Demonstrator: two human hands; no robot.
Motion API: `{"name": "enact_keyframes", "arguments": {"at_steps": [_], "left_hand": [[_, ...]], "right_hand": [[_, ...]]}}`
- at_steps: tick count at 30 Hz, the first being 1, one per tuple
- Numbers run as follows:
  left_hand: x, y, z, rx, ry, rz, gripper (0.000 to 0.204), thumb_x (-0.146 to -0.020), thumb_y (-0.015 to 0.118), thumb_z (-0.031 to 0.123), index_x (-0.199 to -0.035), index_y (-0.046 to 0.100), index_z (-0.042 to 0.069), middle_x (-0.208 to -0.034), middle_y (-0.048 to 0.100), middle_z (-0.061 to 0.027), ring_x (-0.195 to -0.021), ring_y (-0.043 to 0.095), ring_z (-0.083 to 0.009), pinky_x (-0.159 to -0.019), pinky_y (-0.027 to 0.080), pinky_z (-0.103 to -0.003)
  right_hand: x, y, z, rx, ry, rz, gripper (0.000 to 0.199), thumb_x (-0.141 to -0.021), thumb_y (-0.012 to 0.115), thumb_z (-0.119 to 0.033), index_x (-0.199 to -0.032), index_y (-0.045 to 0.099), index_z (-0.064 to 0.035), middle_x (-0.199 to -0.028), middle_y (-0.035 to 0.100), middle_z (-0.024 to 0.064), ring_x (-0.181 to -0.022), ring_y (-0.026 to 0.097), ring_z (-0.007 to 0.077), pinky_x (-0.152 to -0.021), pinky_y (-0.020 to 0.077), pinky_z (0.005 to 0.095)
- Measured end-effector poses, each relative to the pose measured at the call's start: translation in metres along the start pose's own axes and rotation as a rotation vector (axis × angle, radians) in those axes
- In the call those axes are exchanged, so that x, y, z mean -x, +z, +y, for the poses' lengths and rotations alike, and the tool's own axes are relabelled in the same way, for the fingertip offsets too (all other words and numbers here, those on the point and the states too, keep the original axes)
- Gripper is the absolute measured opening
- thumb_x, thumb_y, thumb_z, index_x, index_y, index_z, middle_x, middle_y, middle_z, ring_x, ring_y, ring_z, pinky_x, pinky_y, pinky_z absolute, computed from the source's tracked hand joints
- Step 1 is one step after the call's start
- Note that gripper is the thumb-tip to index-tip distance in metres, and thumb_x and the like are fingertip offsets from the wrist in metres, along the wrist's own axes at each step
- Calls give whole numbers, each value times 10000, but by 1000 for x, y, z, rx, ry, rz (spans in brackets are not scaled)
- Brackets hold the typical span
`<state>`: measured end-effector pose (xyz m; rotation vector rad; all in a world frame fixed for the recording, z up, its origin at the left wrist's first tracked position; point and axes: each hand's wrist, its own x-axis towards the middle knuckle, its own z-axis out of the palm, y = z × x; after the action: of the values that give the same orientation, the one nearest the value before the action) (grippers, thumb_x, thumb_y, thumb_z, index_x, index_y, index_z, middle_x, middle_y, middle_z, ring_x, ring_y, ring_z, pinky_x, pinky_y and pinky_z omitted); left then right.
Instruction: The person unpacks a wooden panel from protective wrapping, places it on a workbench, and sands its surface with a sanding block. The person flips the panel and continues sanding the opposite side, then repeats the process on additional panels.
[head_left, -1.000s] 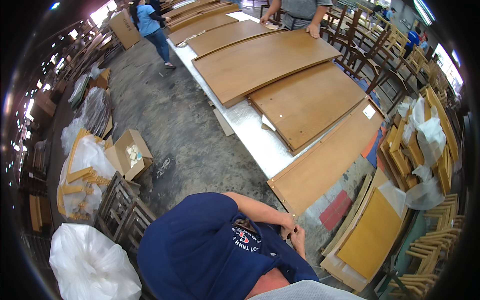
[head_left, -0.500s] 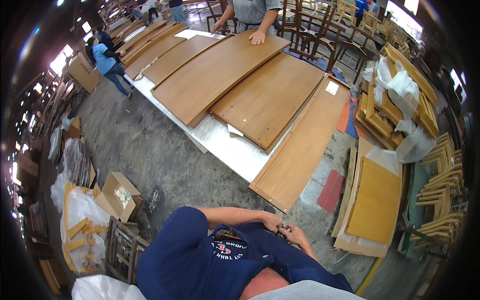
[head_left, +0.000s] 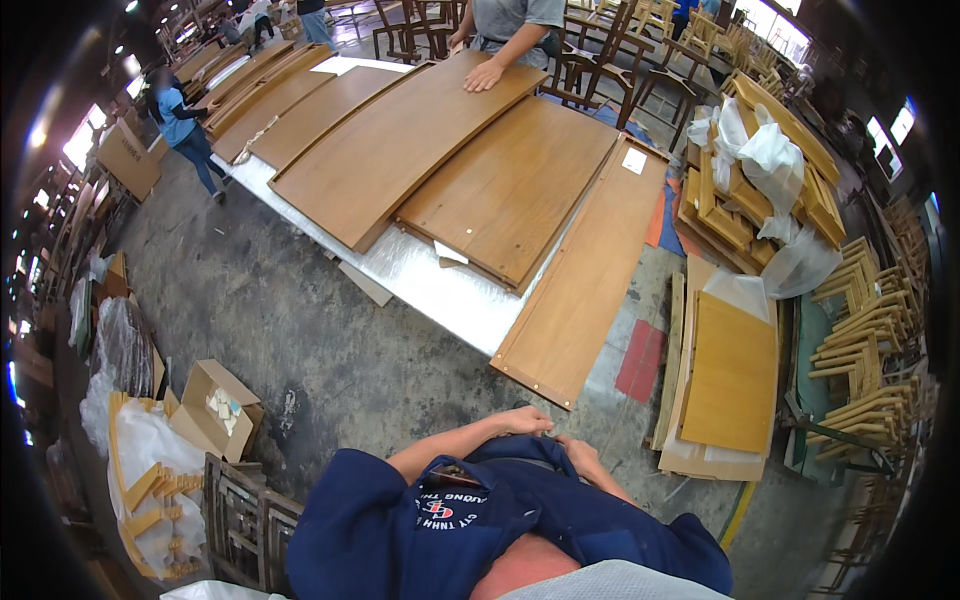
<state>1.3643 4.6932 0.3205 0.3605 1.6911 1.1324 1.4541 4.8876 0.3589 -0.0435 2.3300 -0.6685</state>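
My left hand (head_left: 524, 420) and my right hand (head_left: 574, 454) are close together in front of my dark blue shirt (head_left: 520, 480), near its lower edge. Both have their fingers drawn in. Whatever lies between the fingertips is too small to make out. Just beyond them is the near end of a long, narrow brown wooden panel (head_left: 580, 290), with small fittings along that end and a white label at its far end. Neither hand touches it.
Several brown panels (head_left: 390, 150) overlap on a white-covered table (head_left: 440, 290). Across it, a co-worker's hand (head_left: 484, 75) rests on one panel. Flat boards (head_left: 735, 370) and stacked wooden frames (head_left: 740, 210) stand right; an open carton (head_left: 215, 410) stands left.
My view has shifted, so the table and panels sit farther left and higher. My hands remain together at the shirt front, with the left one raised slightly.
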Motion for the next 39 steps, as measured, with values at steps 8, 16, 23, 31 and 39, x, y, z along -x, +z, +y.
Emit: {"name": "enact_keyframes", "arguments": {"at_steps": [8, 16, 23, 31, 39], "left_hand": [[-72, 45, -94, -384, 44, -79, 640, -884, 485, 540, -1183, 621, -9, -1185, 606, -268, -1112, 567, -429, -948, 437, -458], [-73, 63, -129, -262, -87, -292, 757, -860, 529, 518, -1329, 471, -74, -1383, 451, -263, -1254, 473, -368, -1019, 401, -419], [-59, 92, -121, -215, -103, 118, 472, -766, 594, 288, -1126, 652, -11, -1105, 640, -262, -1076, 612, -357, -936, 461, -401], [-60, 44, -86, 512, -99, 187, 292, -921, 515, 233, -1054, 652, 12, -882, 657, -80, -694, 601, -170, -568, 490, -309], [-70, 42, -106, -295, 31, -204, 585, -817, 606, 384, -1262, 566, 6, -1182, 622, -201, -1098, 583, -334, -955, 448, -376]], "right_hand": [[20, 39, -3, -347, 42, -113, 622, -908, 549, -366, -1448, 361, -120, -1267, 581, 211, -1183, 554, 322, -962, 419, 407], [36, 97, 23, -551, -145, -2, 659, -913, 556, -341, -1478, 304, -115, -1292, 568, 199, -1202, 540, 291, -974, 405, 380], [48, 112, 19, -554, -163, 30, 671, -911, 562, -325, -1484, 287, -110, -1295, 566, 193, -1204, 536, 277, -974, 401, 367], [52, 87, 0, -461, -132, 118, 678, -913, 563, -305, -1492, 267, -108, -1297, 563, 190, -1205, 532, 267, -973, 397, 356], [19, 89, 10, -651, 16, 159, 620, -924, 520, -316, -1472, 303, -123, -1131, 627, 226, -1041, 620, 353, -878, 453, 407]]}}
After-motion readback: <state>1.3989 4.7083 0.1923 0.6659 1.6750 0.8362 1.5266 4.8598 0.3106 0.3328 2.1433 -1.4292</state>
